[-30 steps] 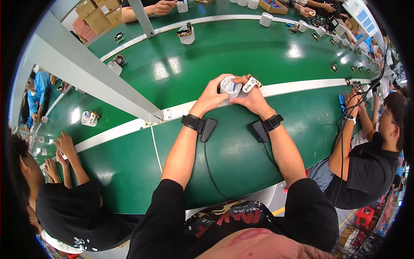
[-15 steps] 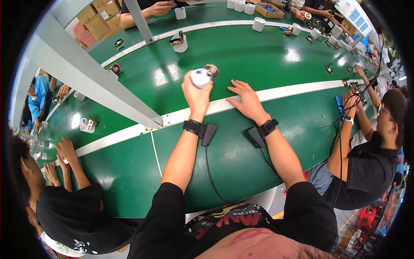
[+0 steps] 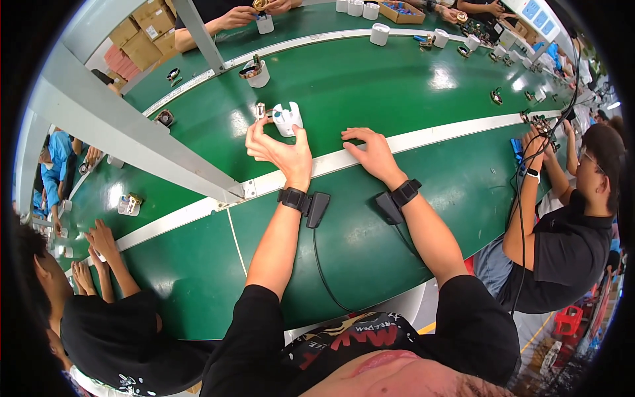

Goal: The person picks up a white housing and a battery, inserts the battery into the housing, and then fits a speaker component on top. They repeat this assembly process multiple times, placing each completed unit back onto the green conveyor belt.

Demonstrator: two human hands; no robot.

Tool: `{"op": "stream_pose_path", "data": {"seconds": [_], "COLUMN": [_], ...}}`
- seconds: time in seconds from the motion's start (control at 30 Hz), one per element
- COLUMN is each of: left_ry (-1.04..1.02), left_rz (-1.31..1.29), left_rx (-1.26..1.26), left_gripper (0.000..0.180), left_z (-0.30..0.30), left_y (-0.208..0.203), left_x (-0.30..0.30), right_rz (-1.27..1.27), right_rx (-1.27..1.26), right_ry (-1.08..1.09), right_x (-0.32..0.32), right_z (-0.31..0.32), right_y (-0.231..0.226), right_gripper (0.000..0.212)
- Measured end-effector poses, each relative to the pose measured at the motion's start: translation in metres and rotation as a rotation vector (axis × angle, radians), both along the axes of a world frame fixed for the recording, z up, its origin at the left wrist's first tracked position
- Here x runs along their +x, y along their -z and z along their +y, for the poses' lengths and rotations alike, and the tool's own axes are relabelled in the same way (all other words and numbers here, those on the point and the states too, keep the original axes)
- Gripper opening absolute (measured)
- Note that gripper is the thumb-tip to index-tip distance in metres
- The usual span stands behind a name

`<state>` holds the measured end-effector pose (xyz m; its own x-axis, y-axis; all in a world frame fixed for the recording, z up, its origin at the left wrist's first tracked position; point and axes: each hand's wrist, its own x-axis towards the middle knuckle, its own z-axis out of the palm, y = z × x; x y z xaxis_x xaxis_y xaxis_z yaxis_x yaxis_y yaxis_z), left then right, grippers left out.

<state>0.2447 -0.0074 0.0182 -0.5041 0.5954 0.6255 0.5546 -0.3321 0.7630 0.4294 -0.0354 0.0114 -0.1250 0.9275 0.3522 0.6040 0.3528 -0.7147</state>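
Note:
My left hand (image 3: 283, 149) is around a white plastic housing (image 3: 287, 120) with a notched rim, above the green belt. The thumb lies along its right side and the fingers curl at its left. A small metallic part (image 3: 260, 111) sits just left of the housing, by my fingertips; whether it is joined to the housing is hidden. My right hand (image 3: 374, 155) rests empty by the pale metal rail (image 3: 426, 138), its fingers stretched out and slightly bent. Each wrist wears a black strap with a cabled box.
A grey post (image 3: 142, 126) rises left of my left hand. Farther along the belt stand a white housing with a ring-shaped part (image 3: 255, 73) and another white housing (image 3: 380, 34). Co-workers sit on both sides and across. Black cables (image 3: 526, 198) hang at the right.
My left hand has moved slightly left and turned, so the metallic part now shows left of the housing instead of right. My right hand has stayed nearly in place, its fingers closer together.

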Motion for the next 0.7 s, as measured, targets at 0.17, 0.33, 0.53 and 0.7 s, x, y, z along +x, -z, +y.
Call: {"op": "stream_pose_path", "data": {"seconds": [0.17,0.33,0.53,0.7], "left_ry": [-0.095,0.610,1.034,0.903], "left_rz": [0.126,-0.049,-0.020,0.088], "left_rx": [0.110,0.025,-0.381,-0.447], "left_gripper": [0.046,0.020,0.015,0.017], "left_z": [-0.003,0.000,0.005,0.003], "left_y": [0.002,0.009,0.014,0.014], "left_x": [0.007,0.010,0.021,0.019], "right_rz": [0.044,0.055,0.058,0.033], "right_rx": [-0.037,-0.076,-0.054,-0.036], "right_ry": [0.017,0.024,0.019,0.026], "right_x": [0.001,0.002,0.004,0.001], "right_z": [-0.001,0.001,0.003,0.003], "right_y": [-0.003,0.001,0.009,0.009], "right_gripper": [0.020,0.020,0.019,0.019]}}
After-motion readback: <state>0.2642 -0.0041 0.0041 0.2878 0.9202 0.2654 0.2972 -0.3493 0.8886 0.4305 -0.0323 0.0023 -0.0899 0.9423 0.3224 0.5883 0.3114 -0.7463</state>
